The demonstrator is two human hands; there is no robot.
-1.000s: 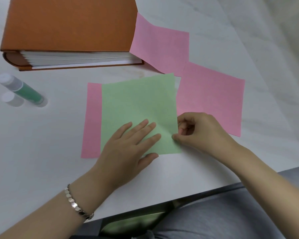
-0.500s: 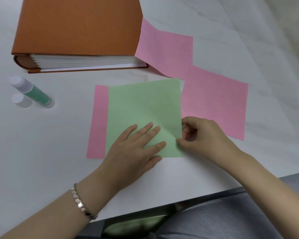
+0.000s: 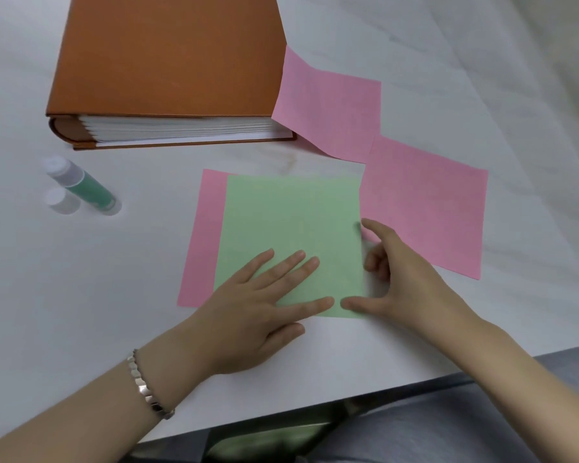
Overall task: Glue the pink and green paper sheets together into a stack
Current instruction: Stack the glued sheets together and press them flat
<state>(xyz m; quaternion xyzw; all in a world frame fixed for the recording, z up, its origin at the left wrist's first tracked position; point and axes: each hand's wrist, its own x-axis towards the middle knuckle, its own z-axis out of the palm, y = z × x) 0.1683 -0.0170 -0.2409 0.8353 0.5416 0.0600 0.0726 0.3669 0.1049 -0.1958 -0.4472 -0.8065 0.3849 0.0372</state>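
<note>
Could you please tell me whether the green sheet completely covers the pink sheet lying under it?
No, a strip of the pink sheet shows uncovered along the left edge of the green sheet.

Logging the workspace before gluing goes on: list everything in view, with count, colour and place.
green paper sheet: 1, light green, table centre, atop a pink sheet, offset right.
covered pink sheet: 1, pink, under the green one, strip showing at left.
propped pink sheet: 1, pink, left edge raised against the album's right corner.
flat pink sheet: 1, pink, on the table right of the green sheet.
glue stick: 1, green and clear, lying at left.
glue cap: 1, whitish, beside the glue stick.
album: 1, orange-brown, white pages, far left.
table: 1, white.
bracelet: 1, silver, left wrist.
left hand: 1, flat on the green sheet.
right hand: 1, thumb on the green sheet's near right corner, forefinger at its right edge.
</note>
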